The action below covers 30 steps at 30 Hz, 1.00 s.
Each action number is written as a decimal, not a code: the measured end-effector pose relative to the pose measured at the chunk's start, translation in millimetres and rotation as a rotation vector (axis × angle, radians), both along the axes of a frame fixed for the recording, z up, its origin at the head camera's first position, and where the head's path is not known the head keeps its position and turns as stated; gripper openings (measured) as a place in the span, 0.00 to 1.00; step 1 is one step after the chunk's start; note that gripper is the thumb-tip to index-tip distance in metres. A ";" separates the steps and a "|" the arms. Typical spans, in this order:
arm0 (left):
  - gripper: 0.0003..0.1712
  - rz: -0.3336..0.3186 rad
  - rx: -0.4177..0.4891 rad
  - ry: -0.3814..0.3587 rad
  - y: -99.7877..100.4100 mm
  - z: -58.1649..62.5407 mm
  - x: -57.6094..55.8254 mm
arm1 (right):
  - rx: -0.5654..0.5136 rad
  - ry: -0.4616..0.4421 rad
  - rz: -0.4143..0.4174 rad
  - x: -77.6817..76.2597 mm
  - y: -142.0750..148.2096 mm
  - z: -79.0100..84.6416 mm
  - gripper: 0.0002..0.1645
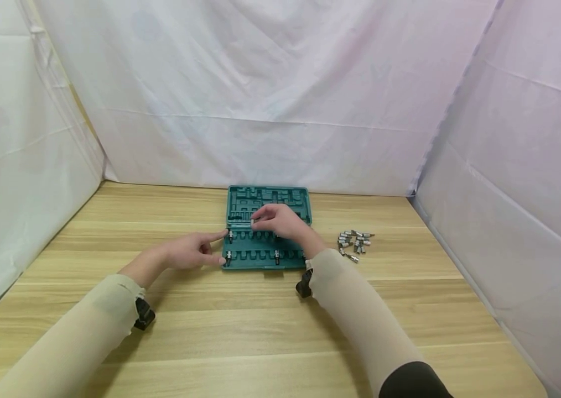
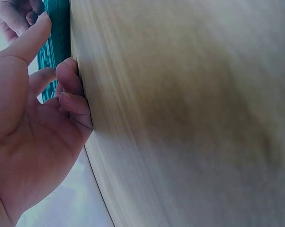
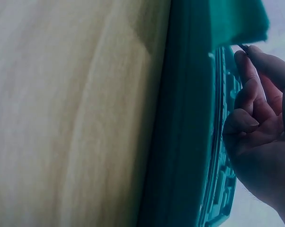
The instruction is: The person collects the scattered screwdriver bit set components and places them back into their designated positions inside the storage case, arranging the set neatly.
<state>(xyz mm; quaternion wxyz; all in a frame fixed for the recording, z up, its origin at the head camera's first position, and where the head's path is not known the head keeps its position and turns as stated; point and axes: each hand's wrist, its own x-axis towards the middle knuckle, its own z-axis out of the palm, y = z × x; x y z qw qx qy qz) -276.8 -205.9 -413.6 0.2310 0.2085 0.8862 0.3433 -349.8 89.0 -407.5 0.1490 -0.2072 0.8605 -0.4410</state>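
In the head view, the right hand [image 1: 282,222] pinches a small metal bit [image 1: 253,221] over the green case [image 1: 255,244] on the counter [image 1: 221,331], the left hand [image 1: 191,251] at its left edge; left wrist, thumb extended; right wrist, dark tip [image 3: 243,48] at fingertips [image 3: 254,49].

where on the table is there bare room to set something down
Bare tabletop lies between the two sleeves, in front of the green case; left of the case, behind the left hand; and between the loose metal bits and the right curtain. The case, with the right hand over it, is crowded, as is the bits' patch.
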 end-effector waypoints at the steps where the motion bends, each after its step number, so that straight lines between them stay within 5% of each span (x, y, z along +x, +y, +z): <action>1: 0.52 0.000 0.000 0.001 0.0 0.2 0.3 | -0.001 -0.001 0.001 -0.1 -1.2 -0.4 0.17; 30: 0.52 -0.001 -0.006 0.007 -0.6 1.5 1.7 | 0.152 0.031 0.033 -5.8 -37.7 -5.7 0.10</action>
